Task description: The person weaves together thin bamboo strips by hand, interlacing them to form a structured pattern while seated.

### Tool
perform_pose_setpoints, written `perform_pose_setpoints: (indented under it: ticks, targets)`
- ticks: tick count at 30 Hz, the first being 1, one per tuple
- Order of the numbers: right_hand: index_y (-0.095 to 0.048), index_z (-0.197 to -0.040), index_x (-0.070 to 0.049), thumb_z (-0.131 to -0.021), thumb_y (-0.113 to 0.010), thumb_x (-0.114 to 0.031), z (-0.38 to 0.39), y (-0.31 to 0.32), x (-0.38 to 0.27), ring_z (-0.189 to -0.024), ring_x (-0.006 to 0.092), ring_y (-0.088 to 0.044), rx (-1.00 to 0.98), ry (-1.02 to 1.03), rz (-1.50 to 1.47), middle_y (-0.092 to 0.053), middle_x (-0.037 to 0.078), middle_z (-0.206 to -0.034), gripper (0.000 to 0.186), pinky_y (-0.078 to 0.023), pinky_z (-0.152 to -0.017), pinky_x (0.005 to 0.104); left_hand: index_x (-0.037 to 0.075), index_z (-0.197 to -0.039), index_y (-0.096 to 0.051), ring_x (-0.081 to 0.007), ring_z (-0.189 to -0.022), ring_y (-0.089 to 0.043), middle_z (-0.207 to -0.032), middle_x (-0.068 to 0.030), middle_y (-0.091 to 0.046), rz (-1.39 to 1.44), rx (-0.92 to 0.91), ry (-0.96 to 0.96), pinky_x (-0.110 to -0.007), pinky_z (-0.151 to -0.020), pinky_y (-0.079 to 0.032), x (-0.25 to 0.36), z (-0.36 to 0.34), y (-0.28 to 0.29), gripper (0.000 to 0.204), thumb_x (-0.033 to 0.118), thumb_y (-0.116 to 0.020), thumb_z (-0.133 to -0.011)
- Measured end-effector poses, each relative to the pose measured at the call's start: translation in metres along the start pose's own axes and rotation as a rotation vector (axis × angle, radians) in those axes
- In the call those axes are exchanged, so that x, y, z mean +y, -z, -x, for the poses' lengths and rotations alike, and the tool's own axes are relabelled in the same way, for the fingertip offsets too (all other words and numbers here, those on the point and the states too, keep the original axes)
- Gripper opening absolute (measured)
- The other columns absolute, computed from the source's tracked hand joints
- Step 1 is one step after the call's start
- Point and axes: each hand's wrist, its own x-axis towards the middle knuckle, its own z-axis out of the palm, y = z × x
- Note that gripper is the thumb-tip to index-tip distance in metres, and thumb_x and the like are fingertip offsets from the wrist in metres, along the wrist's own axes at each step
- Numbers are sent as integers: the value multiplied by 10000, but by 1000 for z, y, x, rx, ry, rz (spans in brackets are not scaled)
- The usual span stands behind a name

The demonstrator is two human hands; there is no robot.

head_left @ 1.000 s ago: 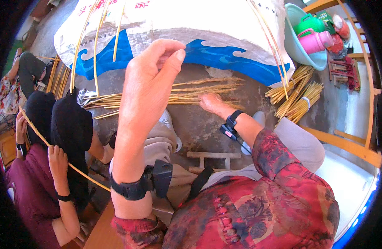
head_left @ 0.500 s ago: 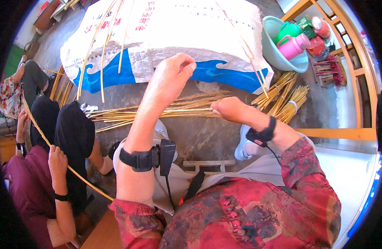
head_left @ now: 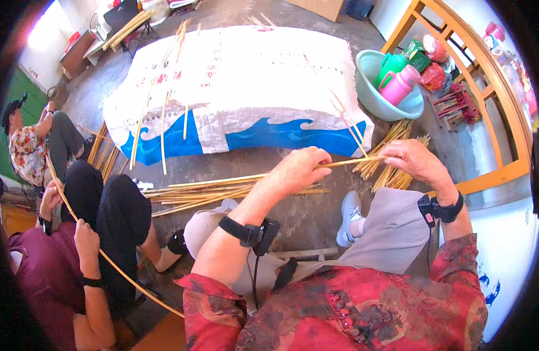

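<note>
My left hand point(head_left: 299, 172) is closed around a thin straw-coloured stalk point(head_left: 354, 162) above the floor bundle. My right hand point(head_left: 409, 161), further right, pinches the same stalk, which stretches between the two. Beneath and left of them, loose long stalks point(head_left: 205, 199) lie on the floor. At the right, shorter stalk bundles point(head_left: 392, 172) lie behind the stalk I hold. A white sheet with a blue wave band point(head_left: 263, 134) spreads beyond my hands, with several stalks lying across it.
A co-worker point(head_left: 47, 263) at left holds a long stalk; another person point(head_left: 26, 143) sits behind. At right are a pale blue basin point(head_left: 372, 99) with flasks, a wooden frame point(head_left: 500, 175), and a pile of reddish sticks point(head_left: 457, 108). My knees and feet are below.
My right hand has risen from the floor bundle with a stalk and moved right. My left hand has moved right and grips that stalk too. The view has shifted, showing more room.
</note>
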Motion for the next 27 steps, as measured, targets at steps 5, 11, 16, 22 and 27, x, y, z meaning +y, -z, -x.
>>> perform_pose_setpoints:
  ticks: [5,11,16,22,27]
  targets:
    - [-602,-789,-71,-717,-598,-105,32,13,18,-693,276,-543,119,-43,125,-548,84,-702,79,-429,-602,351,13,-987,-561,-174,-867,-563,-913,-106,-589,309,-19,67,-285,-760,-452,10,-5,-10,231,159,-563,-809]
    - [-578,-726,-87,-652,-584,-44,57,45,49,-722,246,-522,339,-90,362,-525,48,-680,86,-391,-646,331,34,-1006,-563,-94,-873,-530,-922,-20,-583,565,-108,185,-243,-777,-438,16,-7,-11,203,142,-541,-836]
    - [-583,-779,-50,-702,-517,-42,89,68,75,-716,233,-537,445,-270,3,-537,89,-730,101,-414,-636,297,20,-1010,-552,-86,-874,-527,-927,-20,-580,715,-44,136,-226,-788,-425,5,-11,-13,191,122,-520,-852]
    - [-562,-849,-22,-804,-466,-123,122,75,84,-631,99,-532,589,-527,-509,-544,26,-735,146,-425,-577,219,14,-1008,-548,-93,-847,-543,-921,-30,-581,633,-205,179,-234,-774,-438,10,-16,-16,199,146,-502,-866]
    - [-510,-1019,-13,-839,-441,-175,52,47,29,-566,88,-557,515,-480,-897,-567,38,-737,252,-476,-516,216,-17,-1054,-512,-163,-874,-573,-971,-94,-572,790,-12,175,-277,-764,-469,11,-23,-2,247,153,-463,-882]
